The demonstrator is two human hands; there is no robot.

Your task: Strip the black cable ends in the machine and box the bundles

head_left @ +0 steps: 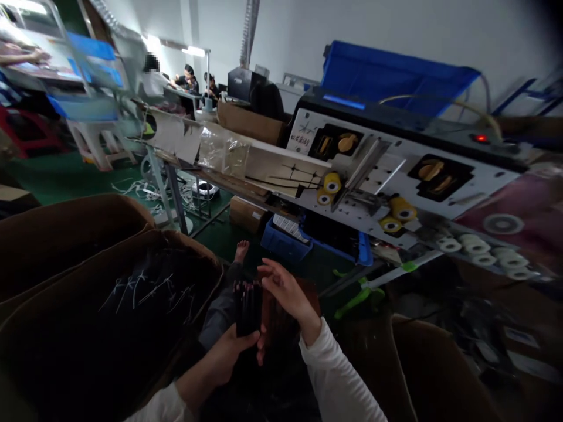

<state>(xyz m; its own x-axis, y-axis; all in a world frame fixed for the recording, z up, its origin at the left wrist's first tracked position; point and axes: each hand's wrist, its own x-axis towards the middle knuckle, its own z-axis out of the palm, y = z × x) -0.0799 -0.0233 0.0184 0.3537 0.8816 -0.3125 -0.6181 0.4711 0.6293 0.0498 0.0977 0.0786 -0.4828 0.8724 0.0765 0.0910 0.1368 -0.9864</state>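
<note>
My left hand [226,353] is closed around a bundle of black strips [247,310], held upright low in the middle of the view. The bundle's upper ends look reddish; the dimness hides what kind of pieces they are. Just right of the bundle's top is my right hand [288,291], fingers stretched and apart, with nothing visible in it. Whether its fingertips touch the bundle I cannot tell. To the left, a large cardboard box [200,246] holds a dark mass with several thin white ties [132,287].
A machine [373,158] with yellow rollers [332,183] stands on a bench ahead, with white rolls [477,245] at its right. Underneath are blue bins [285,241]. Another carton [398,351] stands at lower right. Several people work at tables farther back. A bare foot [241,251] shows ahead.
</note>
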